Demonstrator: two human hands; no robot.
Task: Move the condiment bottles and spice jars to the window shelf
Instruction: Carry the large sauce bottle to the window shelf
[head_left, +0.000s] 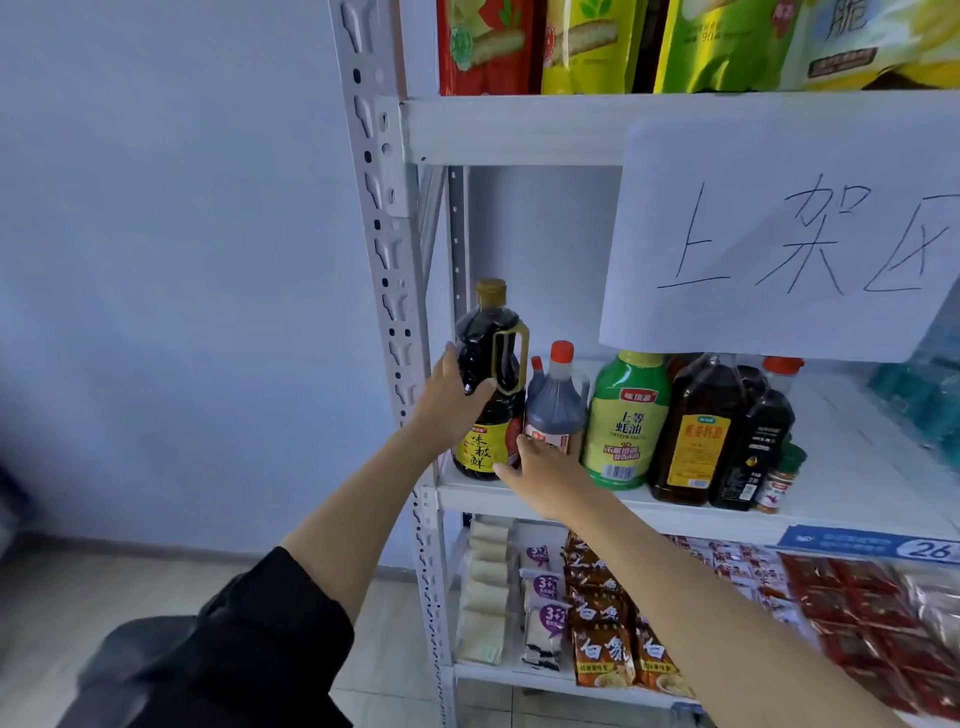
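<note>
**Both hands at soy bottle, shelf left end**

While both forearms reach up and forward, the right hand (540, 475) lies low, fingers straight, tips touching the soy bottle (491, 384) near its base. Left hand (449, 402) wraps the bottle's shoulder, thumb in front. Bottle stands upright at the shelf (524, 499) front edge, beside the post (387, 249); vinegar bottle (556, 400) just right. Open room above.
</note>
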